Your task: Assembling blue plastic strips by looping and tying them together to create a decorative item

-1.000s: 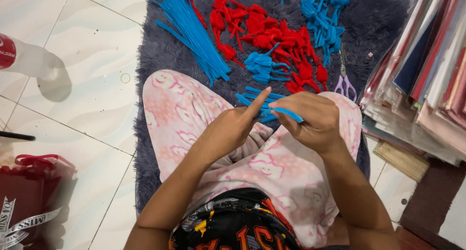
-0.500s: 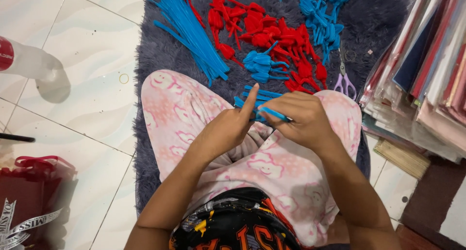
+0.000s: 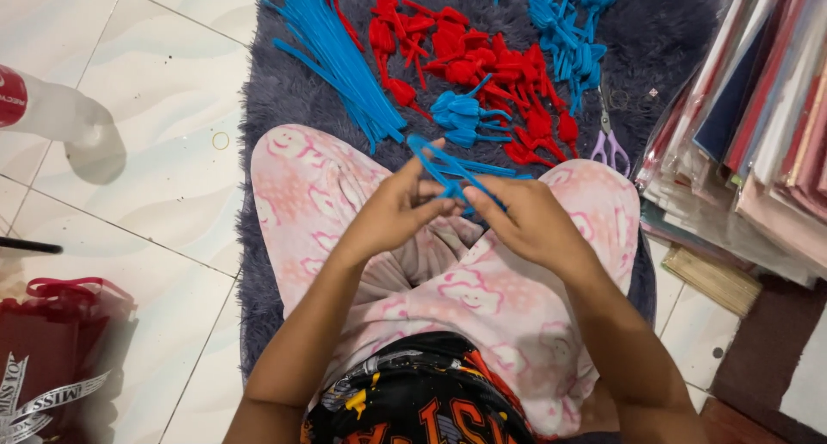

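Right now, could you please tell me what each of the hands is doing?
Left hand: closed, pinching the blue strip.
Right hand: closed on the same blue strip.

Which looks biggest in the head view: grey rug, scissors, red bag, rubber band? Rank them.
1. grey rug
2. red bag, cut off by the frame edge and nearer the camera, so its rank is unsure
3. scissors
4. rubber band
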